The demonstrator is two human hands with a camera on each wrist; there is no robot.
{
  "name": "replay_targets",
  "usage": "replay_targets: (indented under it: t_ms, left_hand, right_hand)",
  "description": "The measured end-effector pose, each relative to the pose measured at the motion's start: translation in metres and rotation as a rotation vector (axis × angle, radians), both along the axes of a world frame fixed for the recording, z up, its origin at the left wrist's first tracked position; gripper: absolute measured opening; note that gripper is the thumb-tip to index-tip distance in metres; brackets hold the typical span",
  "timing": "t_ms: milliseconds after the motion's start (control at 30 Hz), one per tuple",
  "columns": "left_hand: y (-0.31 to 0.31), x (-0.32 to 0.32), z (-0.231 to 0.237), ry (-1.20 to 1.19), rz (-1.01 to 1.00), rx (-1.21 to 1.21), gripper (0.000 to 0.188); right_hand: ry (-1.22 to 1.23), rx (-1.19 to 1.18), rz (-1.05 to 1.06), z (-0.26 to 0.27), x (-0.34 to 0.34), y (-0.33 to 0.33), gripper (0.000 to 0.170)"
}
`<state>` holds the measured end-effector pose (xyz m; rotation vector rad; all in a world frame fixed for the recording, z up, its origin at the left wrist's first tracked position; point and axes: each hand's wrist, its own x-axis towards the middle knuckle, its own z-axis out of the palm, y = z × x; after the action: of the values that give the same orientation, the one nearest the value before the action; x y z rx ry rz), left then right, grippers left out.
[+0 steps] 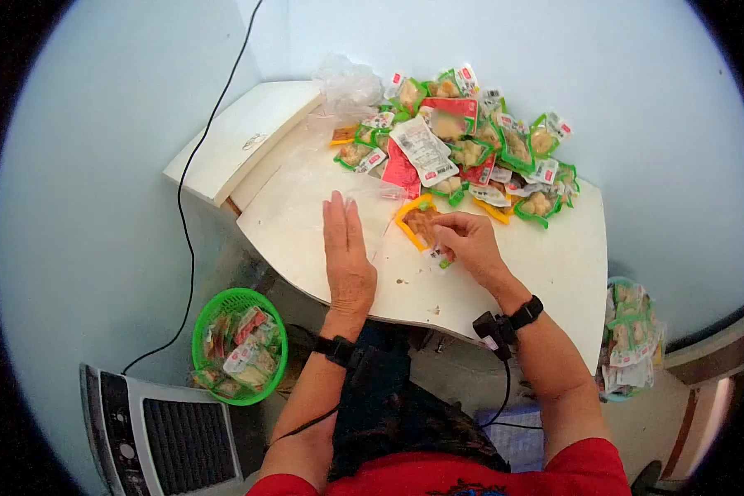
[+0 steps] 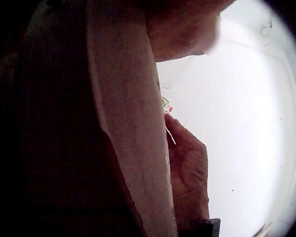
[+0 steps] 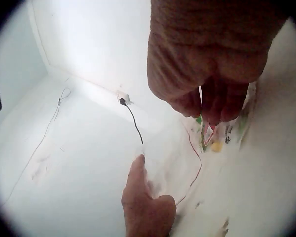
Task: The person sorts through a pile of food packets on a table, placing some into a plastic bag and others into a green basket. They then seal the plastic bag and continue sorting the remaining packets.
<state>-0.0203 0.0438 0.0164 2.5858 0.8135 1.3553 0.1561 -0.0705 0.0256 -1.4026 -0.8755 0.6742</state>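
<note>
My left hand (image 1: 349,256) lies with fingers straight and together over the front left of the white table (image 1: 537,256). Its fingertips overlap a clear plastic bag (image 1: 368,188). To its right, my right hand (image 1: 471,244) pinches a food packet with thumb and fingers. Beside those fingers shows a yellow-edged packet (image 1: 419,221) with brown food inside. A white printed end with some green (image 1: 438,261) sticks out below the fingers. In the right wrist view the right hand (image 3: 212,59) covers most of the packet.
A large pile of food packets (image 1: 471,149), green-, red- and yellow-edged, covers the table's back. Crumpled clear plastic (image 1: 347,83) sits at the back left. A green basket (image 1: 283,331) of packets stands lower left, another full container (image 1: 632,331) at right. A black cable (image 1: 192,240) hangs along the wall.
</note>
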Motion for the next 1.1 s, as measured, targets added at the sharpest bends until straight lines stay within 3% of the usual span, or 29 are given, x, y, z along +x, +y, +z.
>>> replay_targets:
  t_ms: [67, 267, 367, 467, 567, 600, 700, 733, 833, 867, 967, 1000, 1100]
  left_hand:
    - [-0.001, -0.002, 0.001, -0.017, -0.028, -0.019, 0.069]
    - [0.003, -0.002, -0.001, -0.056, -0.046, -0.040, 0.066]
    - [0.001, -0.002, -0.001, -0.024, -0.041, -0.005, 0.065]
    - [0.000, -0.002, -0.002, -0.032, -0.036, -0.011, 0.064]
    - [0.000, -0.004, 0.000, -0.035, -0.032, -0.023, 0.064]
    - [0.000, -0.004, 0.000, -0.026, -0.033, -0.019, 0.063]
    - [0.000, -0.004, -0.002, -0.034, -0.068, -0.031, 0.071]
    - [0.001, -0.003, -0.002, -0.041, -0.084, -0.038, 0.075]
    - [0.002, -0.002, -0.002, -0.012, -0.071, -0.012, 0.074]
    - [0.000, -0.003, 0.001, 0.008, -0.074, -0.032, 0.072]
    - [0.001, -0.002, 0.001, 0.006, -0.080, -0.037, 0.072]
    - [0.002, -0.002, 0.001, 0.009, -0.079, -0.036, 0.072]
    - [0.001, -0.002, 0.000, 0.014, -0.075, -0.029, 0.072]
  right_hand:
    - [0.003, -0.005, -0.018, 0.001, 0.005, -0.002, 0.018]
    - [-0.468, 0.089, -0.256, -0.012, 0.013, 0.009, 0.019]
    - [-0.805, 0.099, -0.276, 0.013, 0.011, 0.019, 0.023]
    - [-0.854, -0.110, -0.277, 0.033, 0.021, 0.045, 0.032]
    - [-1.060, -0.340, -0.410, 0.044, 0.036, 0.085, 0.045]
    - [-1.058, -0.385, -0.428, 0.055, 0.034, 0.096, 0.059]
    - [-1.029, -0.581, -0.450, 0.087, 0.023, 0.128, 0.073]
    - [-1.041, -0.566, -0.454, 0.084, 0.032, 0.142, 0.088]
    - [-0.953, -0.618, -0.453, 0.089, 0.039, 0.171, 0.094]
    - [-1.091, -0.558, -0.558, 0.071, 0.053, 0.185, 0.089]
    - [-0.970, -0.702, -0.410, 0.076, 0.063, 0.195, 0.087]
    - [-1.012, -0.672, -0.324, 0.080, 0.065, 0.189, 0.065]
    - [-1.075, -0.618, -0.384, 0.077, 0.081, 0.190, 0.055]
